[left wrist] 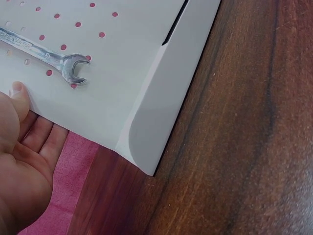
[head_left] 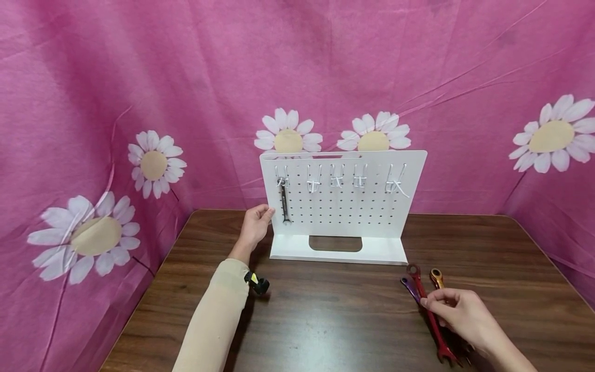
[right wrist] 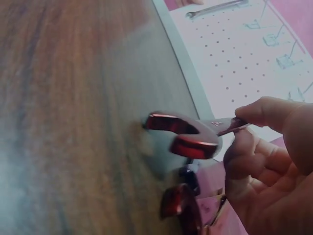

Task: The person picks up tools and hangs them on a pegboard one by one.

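My left hand (head_left: pixel 255 226) grips the left edge of a white pegboard stand (head_left: pixel 344 206), thumb on the front face and fingers behind it, as the left wrist view shows. A silver combination wrench (head_left: pixel 284 201) hangs from the leftmost hook beside that hand. My right hand (head_left: pixel 460 315) pinches a red ratcheting wrench (head_left: pixel 432 321) between thumb and fingers, its open end (right wrist: pixel 195 134) towards the right wrist camera. Close to it are a purple wrench (head_left: pixel 409 285) and a gold wrench (head_left: pixel 437 278), both partly hidden. Another red open end (right wrist: pixel 181 208) shows below in the right wrist view.
Several metal hooks (head_left: pixel 360 178) stick out along the board's upper part. The stand's base (head_left: pixel 383 250) rests on a dark wooden table (head_left: pixel 316 315). Behind the table hangs a pink cloth (head_left: pixel 223 93) with daisies. A black device (head_left: pixel 257 284) sits on the left wrist.
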The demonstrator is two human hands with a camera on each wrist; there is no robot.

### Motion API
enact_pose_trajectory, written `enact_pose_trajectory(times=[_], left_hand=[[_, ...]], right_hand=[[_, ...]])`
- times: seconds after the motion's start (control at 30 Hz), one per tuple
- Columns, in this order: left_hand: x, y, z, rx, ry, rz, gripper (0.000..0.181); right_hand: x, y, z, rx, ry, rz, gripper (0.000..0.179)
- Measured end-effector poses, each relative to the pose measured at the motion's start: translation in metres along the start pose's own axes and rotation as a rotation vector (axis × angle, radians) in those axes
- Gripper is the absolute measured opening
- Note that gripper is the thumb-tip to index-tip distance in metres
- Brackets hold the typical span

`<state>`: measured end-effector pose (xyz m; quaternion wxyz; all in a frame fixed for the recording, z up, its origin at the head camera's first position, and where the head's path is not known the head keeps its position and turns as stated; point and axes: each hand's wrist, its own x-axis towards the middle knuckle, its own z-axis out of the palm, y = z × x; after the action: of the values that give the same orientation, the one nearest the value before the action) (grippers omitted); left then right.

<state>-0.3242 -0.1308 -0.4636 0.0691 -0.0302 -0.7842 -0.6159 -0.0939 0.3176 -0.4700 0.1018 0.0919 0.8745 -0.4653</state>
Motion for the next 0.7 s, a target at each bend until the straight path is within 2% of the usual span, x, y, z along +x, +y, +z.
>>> enact_pose_trajectory(times=[0.2, 0.37, 0.53, 0.7], left_hand=[[-0.001, 0.000, 0.000, 0.032, 0.007, 0.015, 0.020], [-0.001, 0.000, 0.000, 0.023, 0.001, 0.006, 0.021], [-0.001, 0.000, 0.000, 0.026, 0.001, -0.001, 0.020], [-0.001, 0.000, -0.001, 0.022, 0.000, 0.005, 0.021]], right_hand=[[-0.001, -0.005, -0.004, -0.057, -0.005, -0.023, 0.028], [0.000, -0.008, -0.004, -0.061, -0.006, -0.040, 0.030], [0.002, -0.011, -0.005, -0.024, -0.021, -0.061, 0.031], [0.003, -0.014, 0.001, 0.047, -0.008, -0.125, 0.028]])
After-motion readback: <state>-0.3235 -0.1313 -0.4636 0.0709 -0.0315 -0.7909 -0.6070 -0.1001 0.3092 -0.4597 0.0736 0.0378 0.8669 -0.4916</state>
